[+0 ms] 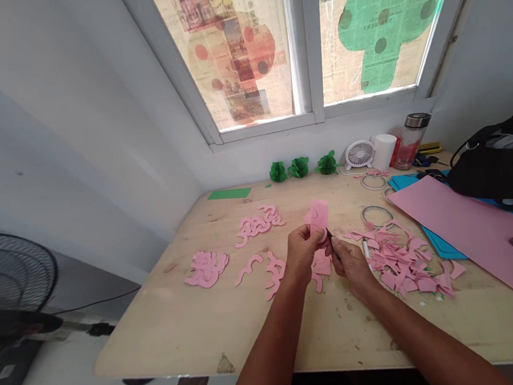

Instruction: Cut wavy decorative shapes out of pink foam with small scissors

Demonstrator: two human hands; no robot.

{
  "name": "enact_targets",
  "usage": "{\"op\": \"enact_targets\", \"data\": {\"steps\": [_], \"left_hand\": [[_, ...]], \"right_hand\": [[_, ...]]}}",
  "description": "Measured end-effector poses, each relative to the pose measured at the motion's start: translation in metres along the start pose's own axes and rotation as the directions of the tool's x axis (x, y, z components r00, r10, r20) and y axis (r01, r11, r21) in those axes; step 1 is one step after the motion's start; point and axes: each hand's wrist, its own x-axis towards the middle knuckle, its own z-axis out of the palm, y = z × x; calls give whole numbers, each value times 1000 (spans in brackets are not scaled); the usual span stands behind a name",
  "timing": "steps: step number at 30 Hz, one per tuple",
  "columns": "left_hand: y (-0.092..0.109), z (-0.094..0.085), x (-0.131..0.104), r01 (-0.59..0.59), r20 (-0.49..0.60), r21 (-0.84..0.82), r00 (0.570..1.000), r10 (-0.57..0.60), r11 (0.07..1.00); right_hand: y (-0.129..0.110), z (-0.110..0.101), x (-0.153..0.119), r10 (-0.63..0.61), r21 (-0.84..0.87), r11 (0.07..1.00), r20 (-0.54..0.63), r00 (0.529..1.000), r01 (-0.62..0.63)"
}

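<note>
My left hand (304,251) pinches a strip of pink paper (319,212) above the table. A curved line runs across the strip. My right hand (350,265) is closed around dark scissors (330,239), mostly hidden by the fingers, with the blades against the paper's lower right edge. Under and beside the hands lie more pink paper (322,263) and wavy pink cut-outs (275,272). Further left is a stack of pink cut-outs (207,267), and behind it another loose group of wavy pieces (259,222).
Pink scraps (409,263) are heaped to the right, near a white marker (365,247) and tape rolls (376,215). Large pink sheets (470,227) overlap blue sheets (444,242). A black bag (496,165), glass bottle (409,143), small fan (360,154) and green paper ornaments (299,167) line the back.
</note>
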Motion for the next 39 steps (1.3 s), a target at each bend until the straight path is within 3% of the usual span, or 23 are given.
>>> {"op": "enact_targets", "data": {"steps": [15,22,30,39], "left_hand": [[-2,1,0,5,6,-6,1000,-5,1000],[-4,-1,3,11,-119,-14,993,-12,1000],[0,-1,-1,11,-40,7,999,-11,1000],[-3,-3,4,16,-100,7,995,-15,1000]], "right_hand": [[-1,0,0,-7,-9,1000,-3,1000,7],[-3,0,0,16,-32,999,-9,1000,-16],[-2,0,0,18,-14,1000,-3,1000,-18],[-2,-1,2,39,-37,999,-5,999,-39]]}}
